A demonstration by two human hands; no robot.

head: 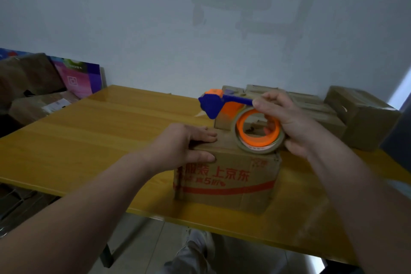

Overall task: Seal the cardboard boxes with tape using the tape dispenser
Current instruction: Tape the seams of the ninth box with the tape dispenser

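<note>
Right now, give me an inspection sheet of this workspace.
Surface: yellow wooden table, glossy.
Job's things: printed cardboard box near the front edge; blue-and-orange tape dispenser with a tape roll held over its top.
Clutter: more brown boxes at the table's far right.
Hands: left hand rests flat on the box's top left edge; right hand grips the tape dispenser.
Cables: nothing seen.
Surroundings: pale wall behind; cartons and a purple box piled at left; tiled floor below.

left hand [185,144] steadies the cardboard box [226,175] while right hand [287,120] holds the tape dispenser [233,115] on top
</note>
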